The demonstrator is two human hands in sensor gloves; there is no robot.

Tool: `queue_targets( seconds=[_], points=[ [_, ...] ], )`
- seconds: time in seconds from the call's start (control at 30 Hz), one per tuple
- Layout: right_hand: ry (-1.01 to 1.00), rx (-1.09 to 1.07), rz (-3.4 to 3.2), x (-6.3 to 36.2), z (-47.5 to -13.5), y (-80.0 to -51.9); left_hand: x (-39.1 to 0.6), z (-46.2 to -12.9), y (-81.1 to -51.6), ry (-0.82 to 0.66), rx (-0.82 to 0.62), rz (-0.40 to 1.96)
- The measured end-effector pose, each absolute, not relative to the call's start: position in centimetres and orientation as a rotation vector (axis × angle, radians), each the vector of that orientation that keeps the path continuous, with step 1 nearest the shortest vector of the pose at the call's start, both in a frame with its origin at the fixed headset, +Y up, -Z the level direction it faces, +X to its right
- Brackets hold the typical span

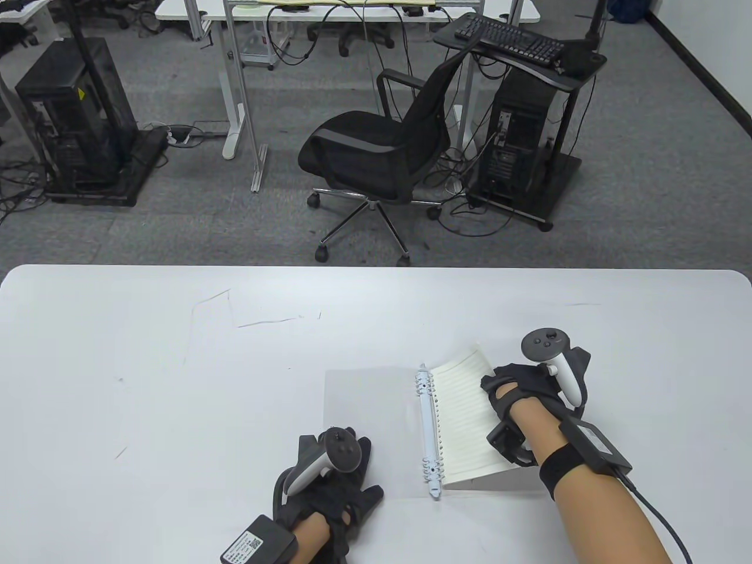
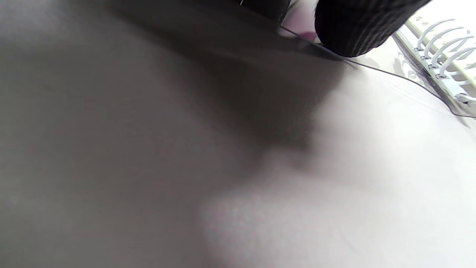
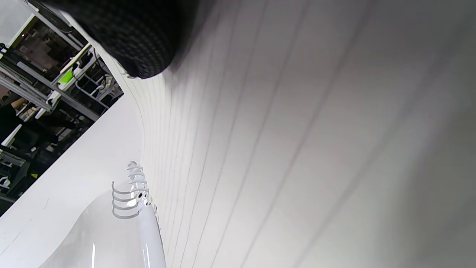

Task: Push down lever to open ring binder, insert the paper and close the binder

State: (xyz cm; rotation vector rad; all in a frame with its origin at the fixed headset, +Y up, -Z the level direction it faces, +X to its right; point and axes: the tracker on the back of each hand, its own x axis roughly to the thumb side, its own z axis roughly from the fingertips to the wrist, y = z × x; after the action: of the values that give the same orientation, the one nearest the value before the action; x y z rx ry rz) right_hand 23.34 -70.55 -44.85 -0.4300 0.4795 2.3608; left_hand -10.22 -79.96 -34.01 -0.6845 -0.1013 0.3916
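Left hand [image 1: 329,476] spread flat on binder [image 1: 376,435] cover; right hand [image 1: 517,390] presses lined paper [image 1: 464,411] beside rings [image 1: 427,429], fingers hidden, can't tell.

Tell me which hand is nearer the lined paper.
Right. The right hand rests on the lined paper; the left hand lies flat on the clear cover, across the rings.

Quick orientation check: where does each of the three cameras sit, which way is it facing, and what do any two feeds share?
Table view: overhead, looking down at the table; shows left hand, right hand, open ring binder.
Left wrist view: low over the binder's clear cover, facing the rings; one gloved fingertip.
Right wrist view: close over lined paper; one gloved fingertip.
Shared: rings, all three.
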Motion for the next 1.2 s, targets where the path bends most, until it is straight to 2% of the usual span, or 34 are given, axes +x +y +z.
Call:
queue_targets(
  seconds=[0.5, 0.67, 0.73, 0.83, 0.9, 0.93, 1.0, 1.13, 1.2],
  points=[
    [0.524, -0.459, 2.221, 24.4, -44.0, -73.0, -10.2, -34.0, -80.0, -0.101, -0.685, 0.391],
    [0.372, -0.373, 2.244, 25.4, -43.4, -70.4, -10.2, -34.0, -80.0, -0.103, -0.685, 0.389],
    [0.263, -0.288, 2.303, 25.7, -42.9, -68.9, -10.2, -34.0, -80.0, -0.103, -0.685, 0.388],
    [0.170, -0.046, 2.382, 25.6, -41.4, -67.8, -10.2, -34.0, -80.0, -0.103, -0.686, 0.388],
    [0.159, 0.175, 2.506, 25.3, -39.6, -68.7, -10.2, -34.0, -80.0, -0.103, -0.686, 0.387],
    [0.174, 0.209, 2.594, 25.3, -38.6, -69.8, -10.2, -34.0, -80.0, -0.103, -0.685, 0.385],
    [0.172, 0.152, 2.782, 25.5, -37.2, -72.3, -10.2, -34.0, -80.0, -0.103, -0.684, 0.383],
    [0.135, 0.003, 2.919, 27.4, -36.9, -75.4, -10.2, -34.0, -80.0, -0.105, -0.684, 0.378],
    [0.261, -0.040, 2.872, 28.3, -37.2, -76.6, -10.2, -34.0, -80.0, -0.106, -0.683, 0.378]
  ],
)
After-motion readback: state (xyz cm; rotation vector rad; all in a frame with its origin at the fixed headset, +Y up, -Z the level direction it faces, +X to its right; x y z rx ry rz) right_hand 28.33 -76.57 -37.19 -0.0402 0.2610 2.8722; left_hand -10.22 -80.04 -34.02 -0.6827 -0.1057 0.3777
